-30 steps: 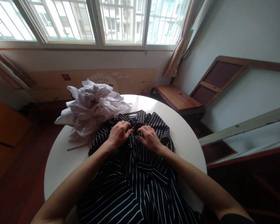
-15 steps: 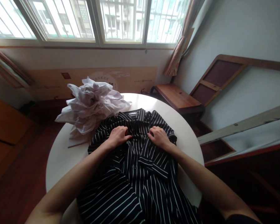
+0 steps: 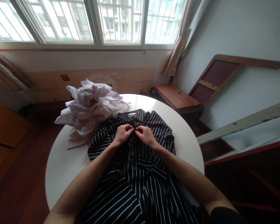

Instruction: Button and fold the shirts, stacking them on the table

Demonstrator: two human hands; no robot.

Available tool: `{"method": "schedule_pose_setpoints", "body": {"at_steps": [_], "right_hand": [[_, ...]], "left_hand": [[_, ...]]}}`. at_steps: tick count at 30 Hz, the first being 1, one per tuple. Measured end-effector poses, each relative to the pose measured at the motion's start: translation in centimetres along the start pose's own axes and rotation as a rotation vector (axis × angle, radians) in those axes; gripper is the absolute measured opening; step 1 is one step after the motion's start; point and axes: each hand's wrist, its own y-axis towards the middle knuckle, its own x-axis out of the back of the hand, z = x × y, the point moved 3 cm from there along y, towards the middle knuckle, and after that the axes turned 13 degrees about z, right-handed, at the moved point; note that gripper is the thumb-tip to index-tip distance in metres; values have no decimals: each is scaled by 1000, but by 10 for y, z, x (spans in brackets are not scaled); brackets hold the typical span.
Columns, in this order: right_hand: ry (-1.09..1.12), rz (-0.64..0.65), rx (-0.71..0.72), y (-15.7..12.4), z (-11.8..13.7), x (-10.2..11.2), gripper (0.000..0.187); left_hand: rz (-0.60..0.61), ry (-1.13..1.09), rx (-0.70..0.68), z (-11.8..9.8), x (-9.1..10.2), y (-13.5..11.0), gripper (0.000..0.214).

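A black shirt with white stripes (image 3: 134, 180) lies front up across the table, its collar at the far side and its lower part toward me. My left hand (image 3: 124, 133) pinches the front opening just below the collar, thumb and finger together. Close beside it, my right hand (image 3: 145, 135) pinches the same front edge from the right. The fingertips of both hands nearly meet at the middle of the chest. Whether a button sits between them is too small to see. One button shows lower on the front.
The shirt rests on a round white table (image 3: 60, 174). A crumpled pile of pale cloth (image 3: 90, 105) stands at the table's far left. Beyond are a wooden bench (image 3: 177, 96), a long cardboard box (image 3: 41, 81) against the wall and barred windows.
Both hands have moved inward, from apart on the chest to nearly touching at the front opening. The fingers now pinch the cloth there, and the right sleeve has shifted slightly.
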Motion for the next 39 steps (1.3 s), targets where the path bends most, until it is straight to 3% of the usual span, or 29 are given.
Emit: {"method": "schedule_pose_setpoints", "body": {"at_steps": [5,10,12,15,17,21,23,28,34,39], "right_hand": [[104,-69,35,-3,-3,-2,10],[352,14,84,-3,-7,-2,14],[436,43,88,-3,-8,-2,15],[481,28,72,-5,-9,0,15],[471,13,65,-7,-8,0,15],[423,-5,88,-11,-4,1,17],[398,-22,93,-13,-3,1,16],[323,-71,91,-16,-1,2,14],[240,-106,132,-18,5,2,13],[186,-146,103,-19,5,0,12]], "left_hand": [[-44,-132,-46,3,-4,-3,17],[39,-258,-97,6,0,-2,20],[42,-214,-111,6,5,-3,18],[-85,-45,-107,0,16,-6,17],[-129,32,-113,-9,20,-9,18],[-3,42,-126,-26,13,-14,16],[-14,40,-120,-29,10,-15,13],[-86,5,-85,-26,5,-15,14],[-46,-150,-25,-17,0,-11,17],[-166,-75,-67,-21,-2,-17,9]]}}
